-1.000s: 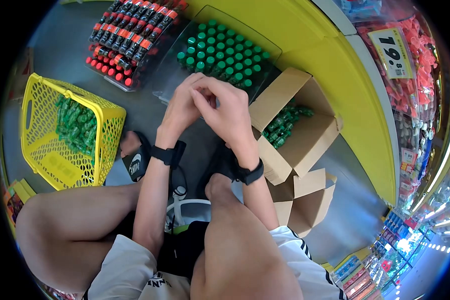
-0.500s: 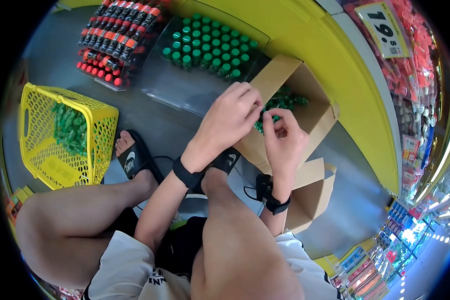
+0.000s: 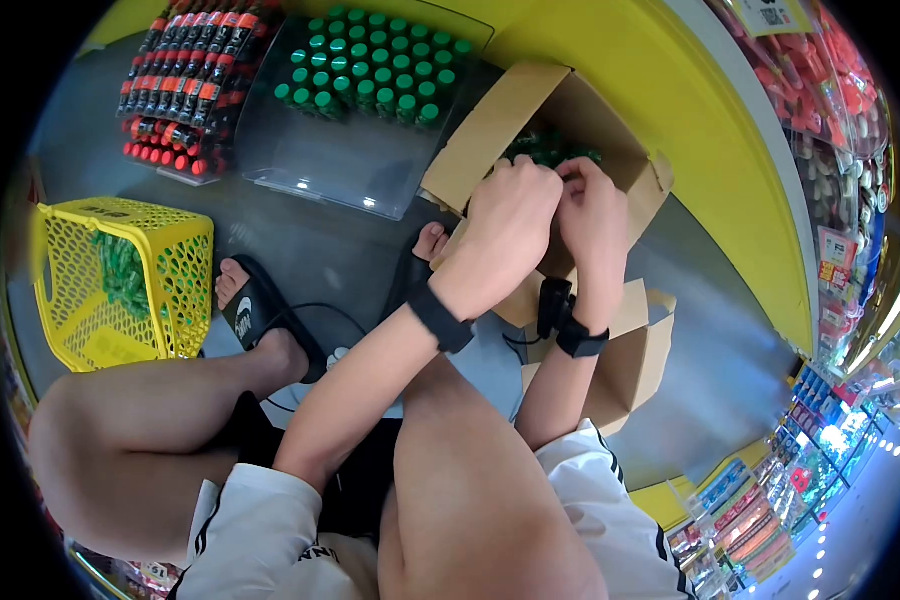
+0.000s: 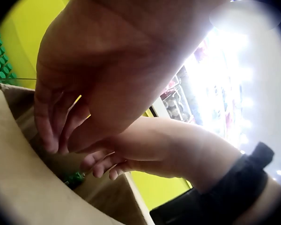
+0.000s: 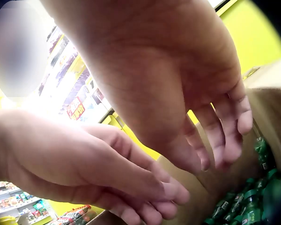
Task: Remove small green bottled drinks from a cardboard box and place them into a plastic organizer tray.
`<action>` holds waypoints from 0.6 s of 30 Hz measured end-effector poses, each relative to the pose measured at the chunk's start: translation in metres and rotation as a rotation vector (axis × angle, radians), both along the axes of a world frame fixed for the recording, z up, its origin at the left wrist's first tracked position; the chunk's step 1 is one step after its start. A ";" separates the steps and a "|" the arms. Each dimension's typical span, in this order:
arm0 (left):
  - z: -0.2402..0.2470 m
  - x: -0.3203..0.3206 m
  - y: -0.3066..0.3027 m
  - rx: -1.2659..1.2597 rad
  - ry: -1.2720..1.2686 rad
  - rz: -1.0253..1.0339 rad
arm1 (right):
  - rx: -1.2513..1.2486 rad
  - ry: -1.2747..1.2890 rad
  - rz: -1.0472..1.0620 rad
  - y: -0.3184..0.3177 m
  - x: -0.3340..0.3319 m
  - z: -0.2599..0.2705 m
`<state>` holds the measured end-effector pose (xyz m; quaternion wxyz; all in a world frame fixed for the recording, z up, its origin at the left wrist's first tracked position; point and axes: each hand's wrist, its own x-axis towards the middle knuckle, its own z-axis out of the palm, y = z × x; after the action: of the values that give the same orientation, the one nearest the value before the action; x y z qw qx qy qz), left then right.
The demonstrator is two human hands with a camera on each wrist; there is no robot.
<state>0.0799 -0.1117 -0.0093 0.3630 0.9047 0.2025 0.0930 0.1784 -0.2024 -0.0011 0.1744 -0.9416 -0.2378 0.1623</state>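
Left hand (image 3: 513, 215) and right hand (image 3: 597, 225) curl loosely over the cardboard box (image 3: 502, 112), seemingly empty. Its green bottles (image 5: 251, 202) look light, slick; pinch at necks

From the head view's middle, an open brown cardboard box (image 3: 498, 128) lies at one o'clock, small green plastic bottles (image 3: 542, 147) inside it. A second open brown cardboard box (image 3: 638, 362) is just beside it, toward four. At eleven, a clear rectangular plastic tray (image 3: 342, 168) holds upright green-capped plastic bottles (image 3: 382, 68) in its far half. Stacked red-capped dark plastic bottles (image 3: 195, 60) lie at ten, left of the tray. At nine, a yellow perforated plastic basket (image 3: 186, 282) contains more green plastic bottles (image 3: 122, 272).
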 end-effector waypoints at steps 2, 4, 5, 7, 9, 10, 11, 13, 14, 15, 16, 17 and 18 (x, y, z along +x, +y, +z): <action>-0.005 0.016 -0.002 0.020 0.205 -0.050 | -0.058 0.027 0.006 0.000 0.014 -0.010; -0.017 0.029 -0.007 0.006 0.246 -0.066 | -0.059 -0.041 0.081 0.002 0.025 -0.019; -0.023 0.034 -0.010 -0.006 0.284 -0.074 | -0.124 0.039 0.053 0.000 0.032 -0.021; -0.028 0.039 -0.011 -0.028 0.351 -0.092 | -0.186 0.027 0.090 0.002 0.037 -0.024; -0.029 0.044 -0.008 -0.106 0.456 -0.119 | -0.303 0.113 0.118 0.008 0.042 -0.023; -0.032 0.046 -0.007 -0.106 0.458 -0.121 | -0.304 0.115 0.115 0.009 0.048 -0.029; -0.034 0.049 -0.005 -0.144 0.474 -0.134 | -0.353 0.157 0.130 0.011 0.054 -0.036; -0.045 0.056 -0.001 -0.182 0.492 -0.149 | -0.403 0.201 0.143 0.014 0.062 -0.041; -0.051 0.061 0.001 -0.192 0.497 -0.174 | -0.416 0.183 0.174 0.014 0.066 -0.043; -0.058 0.064 0.002 -0.202 0.501 -0.201 | -0.430 0.165 0.205 0.015 0.069 -0.045; -0.064 0.068 0.002 -0.205 0.502 -0.203 | -0.433 0.167 0.204 0.017 0.074 -0.048; -0.069 0.070 -0.001 -0.163 0.527 -0.183 | -0.486 0.206 0.216 0.019 0.079 -0.051; -0.065 0.071 -0.002 -0.121 0.550 -0.164 | -0.540 0.245 0.228 0.022 0.081 -0.049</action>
<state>0.1507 -0.1138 -0.0744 0.3541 0.8860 0.2248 -0.1976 0.2592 -0.1808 -0.0497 -0.0738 -0.8946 -0.2677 0.3502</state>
